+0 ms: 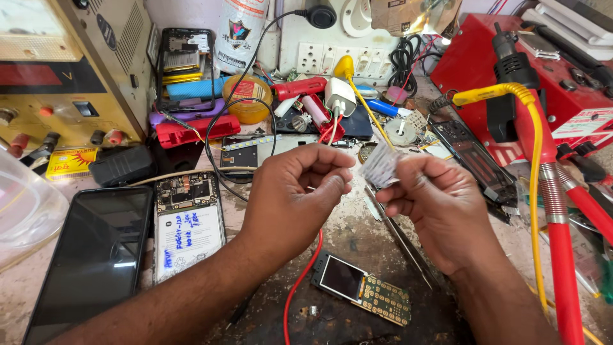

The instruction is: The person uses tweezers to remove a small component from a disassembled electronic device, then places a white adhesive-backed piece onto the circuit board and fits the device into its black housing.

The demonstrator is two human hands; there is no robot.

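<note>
My right hand [435, 203] pinches a small clear plastic packet [381, 165] at chest height over the workbench. My left hand [295, 189] is curled just left of it, fingertips closed near the packet's edge; whether it grips anything I cannot tell. Below the hands lies a small keypad phone board with a screen [362, 288]. Metal tweezers [400, 235] lie on the bench under my right hand. A red wire [301, 281] runs down between my forearms.
An opened phone showing its battery [188, 220] and a black phone screen [96, 252] lie at left. A yellow power supply [64, 70] stands at back left. A red tool station [511, 83] with a yellow hose and red cables sits at right. Clutter fills the back.
</note>
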